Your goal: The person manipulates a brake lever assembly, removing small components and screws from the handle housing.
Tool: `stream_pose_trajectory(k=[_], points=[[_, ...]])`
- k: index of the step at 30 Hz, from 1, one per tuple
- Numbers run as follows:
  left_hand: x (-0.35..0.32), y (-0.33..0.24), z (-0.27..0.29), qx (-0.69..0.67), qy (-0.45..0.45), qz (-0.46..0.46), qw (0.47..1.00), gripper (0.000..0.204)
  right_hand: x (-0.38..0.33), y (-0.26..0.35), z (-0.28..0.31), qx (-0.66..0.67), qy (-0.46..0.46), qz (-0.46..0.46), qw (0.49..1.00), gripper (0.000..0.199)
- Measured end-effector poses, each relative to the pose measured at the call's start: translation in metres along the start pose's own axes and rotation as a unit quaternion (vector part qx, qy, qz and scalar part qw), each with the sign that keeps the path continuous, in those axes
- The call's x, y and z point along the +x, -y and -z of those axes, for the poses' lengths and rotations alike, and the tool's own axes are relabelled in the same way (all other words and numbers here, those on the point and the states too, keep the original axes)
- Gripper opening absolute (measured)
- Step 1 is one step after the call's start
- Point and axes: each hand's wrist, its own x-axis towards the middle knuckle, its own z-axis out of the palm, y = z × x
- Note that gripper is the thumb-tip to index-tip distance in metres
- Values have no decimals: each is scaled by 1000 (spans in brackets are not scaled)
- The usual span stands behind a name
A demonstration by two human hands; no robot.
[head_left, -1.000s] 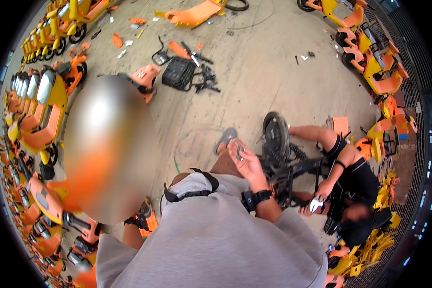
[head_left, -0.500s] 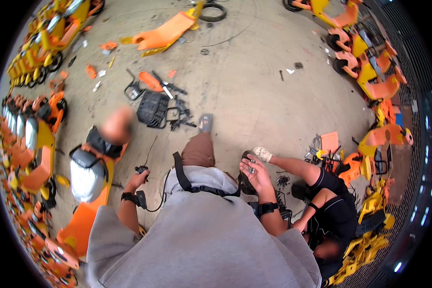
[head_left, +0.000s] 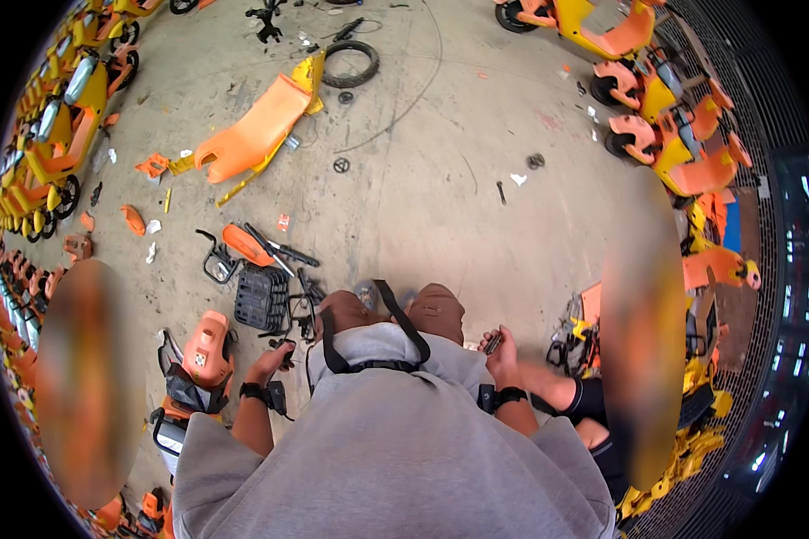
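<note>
My left hand (head_left: pixel 268 361) is closed round a small black part (head_left: pixel 288 349), whose kind I cannot make out. Just left of it stands a scooter with an orange front cover (head_left: pixel 208 349). My right hand (head_left: pixel 503 352), beyond my right thigh, has its fingers curled on small silvery metal pieces (head_left: pixel 492 342), too small to name. Ahead of my left hand a black plastic basket (head_left: pixel 262 298) lies on the floor. Beside it are an orange panel (head_left: pixel 247 244) and black rods (head_left: pixel 295 255).
A person's bent leg (head_left: pixel 548 386) is close at my right, by a heap of small parts (head_left: pixel 568 346). An orange-yellow scooter body (head_left: pixel 259 128) and a black tyre (head_left: pixel 351 65) lie ahead. Yellow-orange scooters (head_left: pixel 67 135) line the left; more scooters (head_left: pixel 683 148) stand right.
I have moved forward, bringing the floor parts nearer. My right hand has turned from palm up to fingers curled. The scooter on my left now sits farther back beside me.
</note>
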Motion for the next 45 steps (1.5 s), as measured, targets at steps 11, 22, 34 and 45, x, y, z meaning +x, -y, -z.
stream_pose_trajectory(k=[11, 22, 34, 45], points=[[52, -235, -31, -145, 28, 27, 989, 49, 189, 146, -75, -28, -83, -87, 992, 28], [119, -530, -66, -172, 44, -45, 983, 48, 281, 419, -309, -77, 114, -60, 989, 23], [279, -729, -47, -223, -43, -5, 974, 56, 472, 566, -525, -249, -87, -159, 951, 32], [301, -886, -5, -240, -116, 29, 963, 49, 577, 688, -767, -307, 7, -82, 948, 35]])
